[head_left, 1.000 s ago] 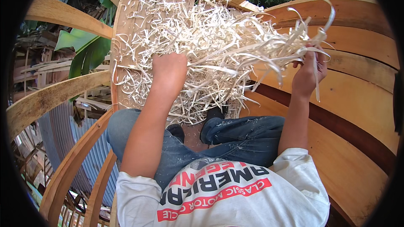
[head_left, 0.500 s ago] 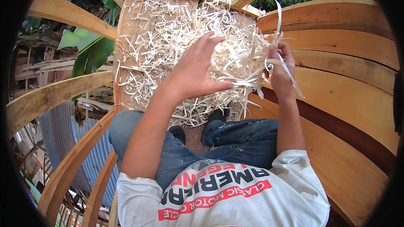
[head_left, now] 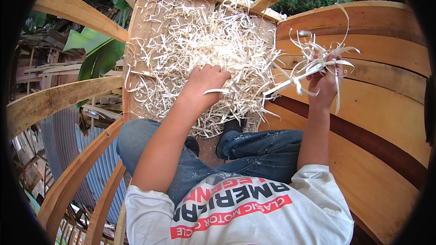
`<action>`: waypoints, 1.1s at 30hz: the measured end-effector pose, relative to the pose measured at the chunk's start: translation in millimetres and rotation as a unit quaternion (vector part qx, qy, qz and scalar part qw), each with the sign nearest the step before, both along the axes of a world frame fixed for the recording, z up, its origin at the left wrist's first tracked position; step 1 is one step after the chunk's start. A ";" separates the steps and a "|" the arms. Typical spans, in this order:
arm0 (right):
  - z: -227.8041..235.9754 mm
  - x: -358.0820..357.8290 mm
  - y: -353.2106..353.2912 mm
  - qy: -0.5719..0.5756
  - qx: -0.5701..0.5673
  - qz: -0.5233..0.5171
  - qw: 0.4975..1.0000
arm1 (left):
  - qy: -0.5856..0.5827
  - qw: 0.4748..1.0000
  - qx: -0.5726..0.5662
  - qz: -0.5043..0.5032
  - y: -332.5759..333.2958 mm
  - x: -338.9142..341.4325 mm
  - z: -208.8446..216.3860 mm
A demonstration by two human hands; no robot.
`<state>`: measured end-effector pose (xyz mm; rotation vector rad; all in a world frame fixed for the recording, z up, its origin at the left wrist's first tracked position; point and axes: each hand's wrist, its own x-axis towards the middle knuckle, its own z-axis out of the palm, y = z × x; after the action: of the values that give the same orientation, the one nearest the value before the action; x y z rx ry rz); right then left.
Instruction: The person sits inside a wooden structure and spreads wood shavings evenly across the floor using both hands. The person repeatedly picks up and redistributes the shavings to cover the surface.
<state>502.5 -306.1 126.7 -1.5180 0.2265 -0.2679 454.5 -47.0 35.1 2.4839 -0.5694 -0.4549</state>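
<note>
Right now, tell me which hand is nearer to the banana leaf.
Left. The left hand rests on the wood shavings, right of the banana leaf; the right hand holds shavings much farther right.

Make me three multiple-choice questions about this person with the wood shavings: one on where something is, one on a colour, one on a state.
1. Where does the left hand rest?
A. on the pile of wood shavings
B. on the knee
C. on a curved wooden rib

2. What colour are the trousers?
A. black
B. blue
C. green

3. How is the right hand?
A. flat and open
B. hidden
C. closed on a bunch of shavings, raised beside the pile

Answers:
1 A, the fingers lie on the pale curls.
2 B, the faded denim over the legs is blue.
3 C, strips stick out of the fist, in front of the plank wall.
</note>
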 end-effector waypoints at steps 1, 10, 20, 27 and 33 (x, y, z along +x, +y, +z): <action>1.6 -0.5 0.3 0.001 -0.002 -0.010 1.000 | 0.002 1.000 0.015 0.011 -0.2 -1.7 2.8; -14.8 -8.4 12.7 0.082 -0.038 0.138 0.986 | 0.011 0.984 0.136 0.111 28.0 8.8 13.8; -54.5 6.6 22.9 0.185 -0.036 0.190 0.964 | 0.044 0.987 0.114 0.104 33.1 -0.8 22.0; -98.9 126.5 24.1 0.130 -0.113 0.143 0.975 | 0.030 0.984 0.120 0.128 38.7 -16.1 29.7; -102.2 264.9 69.5 0.038 -0.118 0.049 0.991 | 0.031 0.983 0.113 0.139 40.0 -32.7 46.7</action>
<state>767.4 -236.6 24.5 -1.7701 0.1848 -0.1618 421.8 -6.9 81.8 2.6998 -0.1463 -0.5073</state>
